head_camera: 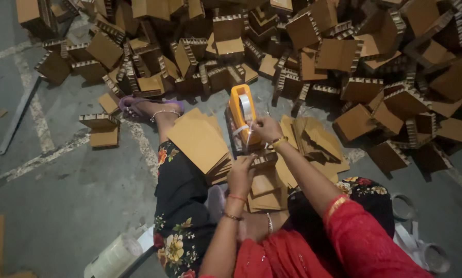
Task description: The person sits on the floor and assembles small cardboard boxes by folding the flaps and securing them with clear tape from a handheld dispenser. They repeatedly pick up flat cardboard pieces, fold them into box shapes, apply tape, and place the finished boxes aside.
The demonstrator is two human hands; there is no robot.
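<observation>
Just right of centre frame, our right hand (267,128) pinches the clear tape strip (247,135) drawn from the orange tape dispenser (242,114). Below it, our left hand (241,175) is closed on the small cardboard piece (262,160). Judging by this, we should keep the strip taut and straight before pressing it down. Flat cardboard sheets (200,141) lie across our lap; a heap of folded cardboard fills the top.

Orange dispenser (241,110) with clear tape; brown cards (200,139) left of it; black floral trousers (179,206); red sleeve (365,242); grey floor (61,195).
</observation>
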